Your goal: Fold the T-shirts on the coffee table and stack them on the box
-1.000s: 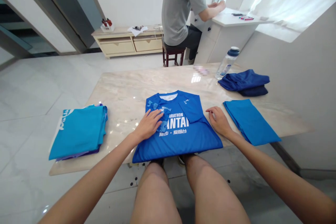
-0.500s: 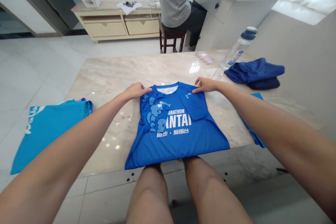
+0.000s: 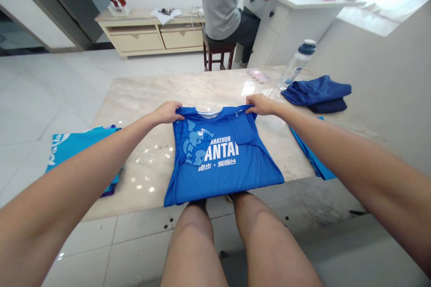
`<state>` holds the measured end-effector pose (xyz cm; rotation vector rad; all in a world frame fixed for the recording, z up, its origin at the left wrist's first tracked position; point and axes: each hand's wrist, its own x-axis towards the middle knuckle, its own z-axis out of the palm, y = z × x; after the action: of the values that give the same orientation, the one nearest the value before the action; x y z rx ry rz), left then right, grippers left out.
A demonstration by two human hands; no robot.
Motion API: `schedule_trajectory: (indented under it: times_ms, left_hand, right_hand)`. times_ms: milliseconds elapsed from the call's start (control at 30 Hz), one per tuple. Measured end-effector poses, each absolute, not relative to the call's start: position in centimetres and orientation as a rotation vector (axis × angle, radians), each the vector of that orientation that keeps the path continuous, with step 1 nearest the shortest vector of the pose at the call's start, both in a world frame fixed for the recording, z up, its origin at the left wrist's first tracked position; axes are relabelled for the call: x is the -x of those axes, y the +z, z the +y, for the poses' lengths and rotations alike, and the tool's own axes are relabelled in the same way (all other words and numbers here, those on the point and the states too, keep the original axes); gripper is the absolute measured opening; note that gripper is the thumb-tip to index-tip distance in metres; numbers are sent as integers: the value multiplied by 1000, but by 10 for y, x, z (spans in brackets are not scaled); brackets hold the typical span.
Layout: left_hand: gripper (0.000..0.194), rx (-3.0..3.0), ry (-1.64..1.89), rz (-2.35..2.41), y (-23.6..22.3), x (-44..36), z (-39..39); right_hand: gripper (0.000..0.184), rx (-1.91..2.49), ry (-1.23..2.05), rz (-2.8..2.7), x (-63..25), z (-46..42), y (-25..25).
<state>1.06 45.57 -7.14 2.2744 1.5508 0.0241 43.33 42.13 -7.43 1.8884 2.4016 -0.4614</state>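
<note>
A blue T-shirt [image 3: 218, 179] with white lettering lies on the marble-patterned table [image 3: 141, 98], collar away from me. Its sleeves are folded in over the front, and the bottom edge reaches the table's near edge. My left hand [image 3: 168, 112] is closed on the shirt's far left shoulder, thumb on top. At the far right shoulder my right hand [image 3: 261, 105] pinches the cloth the same way. Between the two hands the collar sags slightly and shows its white inside.
Folded turquoise clothing [image 3: 77, 143] lies at the left, partly behind my forearm. On the right are another turquoise piece [image 3: 311, 152], a navy garment [image 3: 318, 92] and a water bottle [image 3: 298, 63]. A person [image 3: 224, 2] sits on a stool beyond the table.
My hands have closed more firmly on the shirt's shoulders, and the cloth there is now gathered and slightly raised. The view has shifted a little.
</note>
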Motion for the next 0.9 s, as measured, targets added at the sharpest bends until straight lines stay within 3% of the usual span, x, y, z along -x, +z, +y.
schedule_trajectory:
  times_ms: [133,233,433,533,733,900]
  left_hand:
    - [27,-2280,258,1830,-31,-5,479]
    - [25,-2322,542,1918,10,-3,492]
    - [20,-2505,1096,1694,59,-2,470]
    - [14,-2491,1147,1597,32,2,421]
    - [17,-2555,963,1318,-82,19,288]
    - [29,-2811,569,952,-127,24,221]
  right_hand:
    - [18,-2289,-106,2454,-426,437,-49]
    - [26,-2508,67,2581,-419,454,-22]
    - [37,-2385,198,2860,-413,444,23]
    - [30,-2289,216,2918,-419,402,11]
    - [11,-1941,95,2974,-459,290,-76]
    - [22,-1547,14,2986,-475,220,-123]
